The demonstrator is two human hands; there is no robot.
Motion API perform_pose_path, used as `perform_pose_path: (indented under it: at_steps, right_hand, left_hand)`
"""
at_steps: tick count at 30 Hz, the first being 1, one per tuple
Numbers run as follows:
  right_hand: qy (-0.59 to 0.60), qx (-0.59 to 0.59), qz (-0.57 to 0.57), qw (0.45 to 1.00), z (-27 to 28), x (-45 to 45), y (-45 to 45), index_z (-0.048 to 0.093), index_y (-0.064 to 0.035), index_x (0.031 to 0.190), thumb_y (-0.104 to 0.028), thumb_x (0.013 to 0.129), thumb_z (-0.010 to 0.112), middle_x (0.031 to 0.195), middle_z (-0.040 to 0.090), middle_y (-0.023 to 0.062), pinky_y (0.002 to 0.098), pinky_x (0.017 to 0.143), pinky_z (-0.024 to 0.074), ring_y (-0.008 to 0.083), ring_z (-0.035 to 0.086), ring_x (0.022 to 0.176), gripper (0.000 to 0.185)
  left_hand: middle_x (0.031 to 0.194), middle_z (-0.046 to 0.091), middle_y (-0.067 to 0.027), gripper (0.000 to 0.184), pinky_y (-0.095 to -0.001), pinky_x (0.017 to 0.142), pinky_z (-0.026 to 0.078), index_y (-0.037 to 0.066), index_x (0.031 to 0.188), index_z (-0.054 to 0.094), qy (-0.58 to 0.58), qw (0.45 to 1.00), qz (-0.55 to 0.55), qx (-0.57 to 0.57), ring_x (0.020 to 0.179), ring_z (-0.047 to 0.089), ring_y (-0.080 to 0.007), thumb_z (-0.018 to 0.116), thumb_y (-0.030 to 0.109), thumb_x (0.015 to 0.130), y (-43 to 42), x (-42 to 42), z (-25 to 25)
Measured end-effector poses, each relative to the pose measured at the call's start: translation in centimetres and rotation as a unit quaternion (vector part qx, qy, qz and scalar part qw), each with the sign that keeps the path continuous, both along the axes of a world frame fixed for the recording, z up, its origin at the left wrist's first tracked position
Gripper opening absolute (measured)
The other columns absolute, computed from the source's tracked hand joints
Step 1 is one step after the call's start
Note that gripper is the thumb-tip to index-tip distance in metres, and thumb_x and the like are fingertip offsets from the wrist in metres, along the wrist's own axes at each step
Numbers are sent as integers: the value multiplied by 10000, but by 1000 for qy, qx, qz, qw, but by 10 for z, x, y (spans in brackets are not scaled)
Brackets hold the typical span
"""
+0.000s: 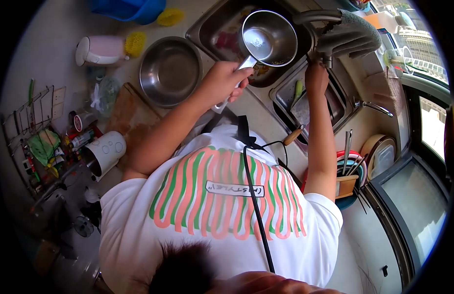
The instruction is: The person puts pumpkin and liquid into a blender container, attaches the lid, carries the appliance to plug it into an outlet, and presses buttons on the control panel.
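Note:
My left hand (226, 84) is closed round the handle of a small metal saucepan (270, 39). The saucepan is held over the large sink basin (207, 30), its inside facing up with a bright reflection at the bottom. Over on the right, my right hand (317, 78) reaches to the base of the faucet (327, 60); its fingers are mostly hidden there. A grey cloth (354, 36) is draped on the faucet. Below that hand, a cleaver with a wooden handle (293, 135) and a green vegetable piece (298, 90) lie at the smaller basin (342, 105).
A wide metal bowl (171, 71) stands left of the sink, beside a wooden cutting board (131, 110). Farther left are a pinkish-white container (100, 50), a yellow scrubber (135, 44) and a wire rack (33, 117). At right, a utensil holder (345, 186) stands near the window.

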State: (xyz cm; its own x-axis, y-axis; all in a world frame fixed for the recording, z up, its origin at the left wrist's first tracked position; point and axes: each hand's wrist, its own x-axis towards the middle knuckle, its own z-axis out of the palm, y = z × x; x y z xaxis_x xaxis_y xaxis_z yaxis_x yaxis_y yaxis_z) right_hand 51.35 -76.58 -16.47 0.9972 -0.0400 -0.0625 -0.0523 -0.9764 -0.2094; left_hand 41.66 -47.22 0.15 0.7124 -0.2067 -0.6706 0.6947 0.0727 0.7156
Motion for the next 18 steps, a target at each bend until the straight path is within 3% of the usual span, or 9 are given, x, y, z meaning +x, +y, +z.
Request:
perform_pose_path:
  at_steps: [5,8,18]
  right_hand:
    - [5,14,5,1000,0,-6,-3,648,-81,1036,-107,904,500,961,678,231,510,704,550,429,674,859,199]
    - [-68,35,18,997,-12,-7,-8,655,-58,1003,-145,922,514,873,673,255,522,648,543,434,667,772,184]
    - [-65,31,17,997,-15,-8,-10,674,-72,998,-141,927,496,850,669,246,513,642,545,428,667,757,203]
  left_hand:
    - [736,518,0,331,-210,430,357,-73,1159,579,6,1000,-18,9,505,418,-41,543,222,1015,-1,0,13]
    - [735,515,0,331,-206,431,357,-74,1159,579,9,1000,-17,18,506,417,-39,542,222,1015,-3,1,21]
    - [736,525,-4,317,-207,420,363,-66,1157,588,24,999,-34,18,504,428,-37,557,211,1006,-3,3,30]
